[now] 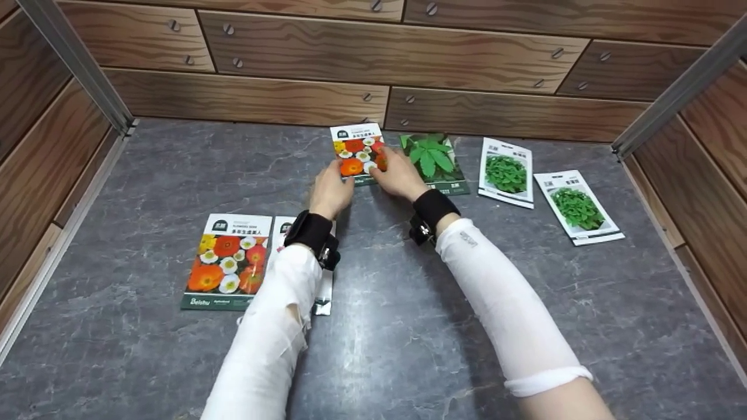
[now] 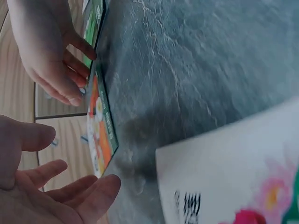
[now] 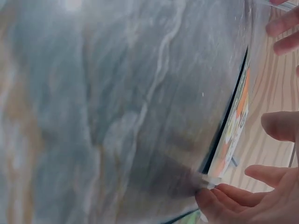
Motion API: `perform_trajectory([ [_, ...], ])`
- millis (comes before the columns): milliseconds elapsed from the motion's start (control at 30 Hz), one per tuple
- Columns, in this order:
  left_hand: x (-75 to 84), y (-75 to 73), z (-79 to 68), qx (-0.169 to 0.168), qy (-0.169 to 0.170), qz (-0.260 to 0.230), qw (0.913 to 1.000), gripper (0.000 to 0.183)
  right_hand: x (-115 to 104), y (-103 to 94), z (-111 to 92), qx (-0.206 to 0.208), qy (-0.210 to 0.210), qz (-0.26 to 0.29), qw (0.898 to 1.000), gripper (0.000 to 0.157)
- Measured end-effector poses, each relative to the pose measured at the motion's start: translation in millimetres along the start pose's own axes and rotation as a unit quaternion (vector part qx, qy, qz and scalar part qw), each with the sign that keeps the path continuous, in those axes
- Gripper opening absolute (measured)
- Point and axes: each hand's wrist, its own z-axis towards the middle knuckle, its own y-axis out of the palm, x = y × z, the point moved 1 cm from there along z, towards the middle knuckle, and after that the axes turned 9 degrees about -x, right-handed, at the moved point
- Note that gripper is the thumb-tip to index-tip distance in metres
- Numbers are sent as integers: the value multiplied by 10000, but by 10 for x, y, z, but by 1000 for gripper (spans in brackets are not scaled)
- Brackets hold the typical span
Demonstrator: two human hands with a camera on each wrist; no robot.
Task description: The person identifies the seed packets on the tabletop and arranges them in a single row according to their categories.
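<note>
A seed packet with orange, red and white flowers [image 1: 357,144] lies flat near the back wall, between both hands. My left hand [image 1: 330,191] is at its lower left side, fingers relaxed; in the left wrist view the spread fingers [image 2: 100,198] sit by the packet's edge. My right hand [image 1: 402,175] is at its right side, thumb and fingertips over or beside the edge. In the right wrist view that hand's fingertips [image 3: 209,203] are close to the packet's corner; contact is unclear. A green-leaf packet [image 1: 430,156] lies just right, partly hidden by the right hand.
Two white packets with green plants, one upright [image 1: 506,174] and one slanted [image 1: 578,209], lie at the right. At the front left lies another flower packet [image 1: 227,262], beside a white packet with pink flowers [image 2: 205,163], mostly covered by my left forearm. Wood-patterned walls [image 1: 385,46] enclose the grey surface.
</note>
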Motion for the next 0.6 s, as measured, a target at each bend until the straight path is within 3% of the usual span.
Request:
perform_trajectory([
  [167, -6, 51, 82, -61, -341, 200, 9992, 57, 3, 98, 73, 23, -84, -334, 9994, 63],
  [400, -6, 88, 152, -235, -241, 288, 9990, 62, -225, 117, -94, -34, -44, -471, 9989, 50],
  [467, -73, 114, 242, -23, -256, 56, 9997, 60, -240, 137, -115, -21, -54, -560, 9984, 48],
  [600, -74, 73, 254, 400, -413, -839, 9948, 56, -234, 161, -144, 40, -164, -512, 9985, 43],
])
